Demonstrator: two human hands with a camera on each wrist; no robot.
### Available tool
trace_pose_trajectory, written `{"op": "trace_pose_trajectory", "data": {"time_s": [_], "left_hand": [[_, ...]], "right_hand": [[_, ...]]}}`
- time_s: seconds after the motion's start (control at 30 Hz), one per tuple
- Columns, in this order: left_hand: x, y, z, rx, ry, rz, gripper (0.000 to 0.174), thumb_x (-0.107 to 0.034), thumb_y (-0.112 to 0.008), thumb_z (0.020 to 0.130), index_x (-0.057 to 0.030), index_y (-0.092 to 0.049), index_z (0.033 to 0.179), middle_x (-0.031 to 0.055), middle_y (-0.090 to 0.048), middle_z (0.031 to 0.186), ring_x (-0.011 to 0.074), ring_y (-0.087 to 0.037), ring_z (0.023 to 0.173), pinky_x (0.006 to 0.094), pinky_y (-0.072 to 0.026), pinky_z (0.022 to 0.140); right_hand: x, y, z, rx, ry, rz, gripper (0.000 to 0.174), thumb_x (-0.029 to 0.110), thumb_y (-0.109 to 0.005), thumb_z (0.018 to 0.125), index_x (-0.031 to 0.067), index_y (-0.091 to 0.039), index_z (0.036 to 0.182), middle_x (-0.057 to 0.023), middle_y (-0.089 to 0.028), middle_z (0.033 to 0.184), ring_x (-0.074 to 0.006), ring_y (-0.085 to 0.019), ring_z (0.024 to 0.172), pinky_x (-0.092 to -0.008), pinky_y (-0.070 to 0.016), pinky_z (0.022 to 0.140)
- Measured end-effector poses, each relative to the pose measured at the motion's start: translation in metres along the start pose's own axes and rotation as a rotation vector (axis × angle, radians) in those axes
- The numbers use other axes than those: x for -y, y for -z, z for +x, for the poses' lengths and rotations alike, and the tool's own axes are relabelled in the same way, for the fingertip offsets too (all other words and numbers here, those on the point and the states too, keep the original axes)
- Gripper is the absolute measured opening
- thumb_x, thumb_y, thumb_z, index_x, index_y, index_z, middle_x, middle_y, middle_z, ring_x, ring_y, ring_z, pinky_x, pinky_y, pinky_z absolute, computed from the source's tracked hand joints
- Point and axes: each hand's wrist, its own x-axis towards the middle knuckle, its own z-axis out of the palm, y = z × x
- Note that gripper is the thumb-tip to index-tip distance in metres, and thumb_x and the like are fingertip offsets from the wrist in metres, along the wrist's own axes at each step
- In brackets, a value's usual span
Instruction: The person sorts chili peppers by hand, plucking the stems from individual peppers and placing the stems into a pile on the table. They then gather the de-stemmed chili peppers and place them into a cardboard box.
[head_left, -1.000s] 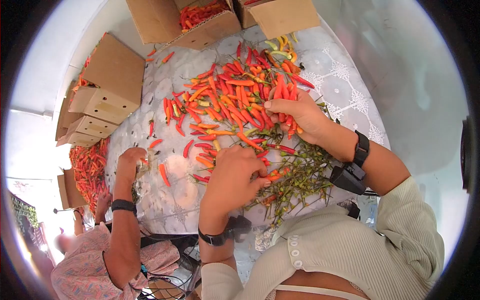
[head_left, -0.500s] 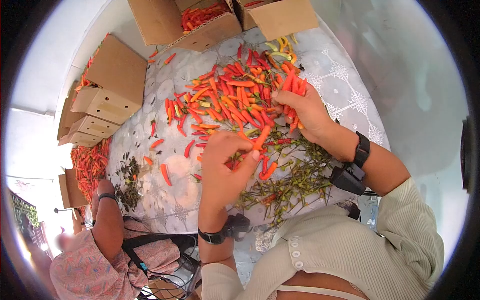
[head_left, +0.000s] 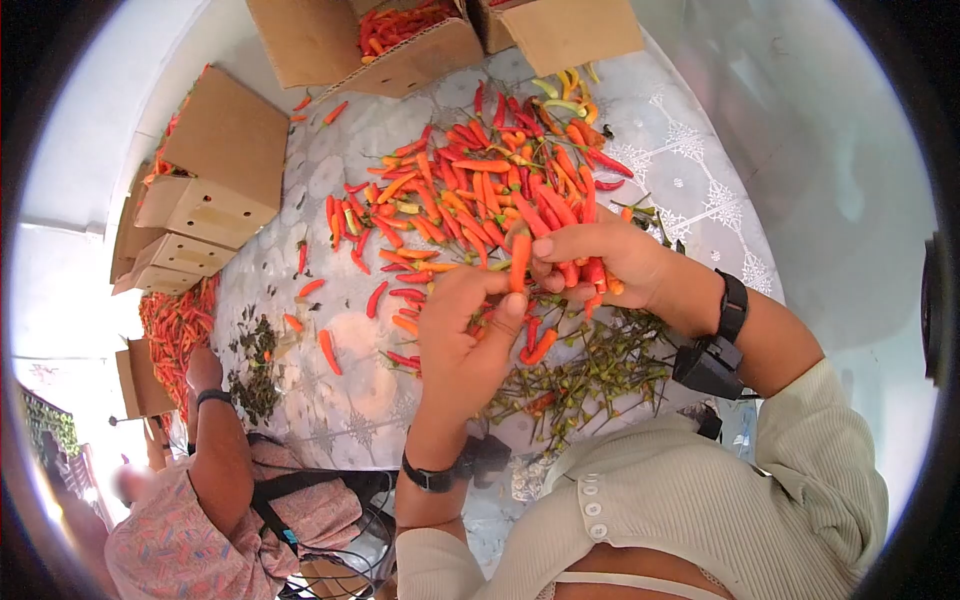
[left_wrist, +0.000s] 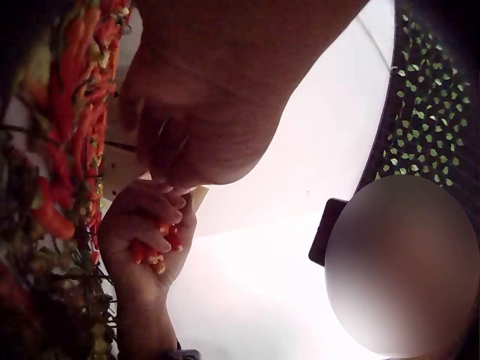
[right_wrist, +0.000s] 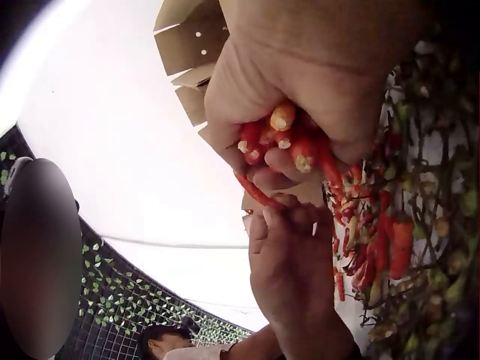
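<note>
The left hand (head_left: 468,335) pinches one orange chili (head_left: 519,262) between its thumb and fingers, and the chili stands up just beside the thumb of the right hand (head_left: 610,255). The right hand is curled tight round a bunch of red chilies (head_left: 592,274), and their pale ends poke out under its fingers. Past both hands lies the big pile of chilies (head_left: 470,185) on the table (head_left: 700,185), and under the hands, closer to the person, lies a heap of green stems (head_left: 600,370).
</note>
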Motion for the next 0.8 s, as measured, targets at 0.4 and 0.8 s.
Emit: {"op": "trace_pose_trajectory", "data": {"time_s": [0.4,0.8], "left_hand": [[-0.001,-0.001,0.003,0.043,-0.005,0.097,0.017,-0.017,-0.069,0.081,-0.0011,-0.062,0.083,0.0089,-0.059,0.074,0.0238,-0.057,0.070,0.0334,-0.0434,0.065],[0.002,-0.001,0.001,-0.094,0.097,-0.303,0.025,-0.019,-0.071,0.084,0.0006,-0.061,0.097,0.0043,-0.056,0.086,0.0117,-0.056,0.075,0.0241,-0.0457,0.068]], "right_hand": [[-0.009,-0.001,0.008,-0.098,0.108,-0.268,0.022,0.024,-0.074,0.081,0.0057,-0.062,0.085,0.0024,-0.056,0.063,-0.0049,-0.050,0.049,-0.0202,-0.0374,0.039],[-0.001,-0.003,0.001,-0.032,0.085,-0.604,0.024,0.026,-0.081,0.073,0.0090,-0.064,0.080,0.0046,-0.058,0.063,-0.0029,-0.049,0.052,-0.0197,-0.0337,0.046]]}}
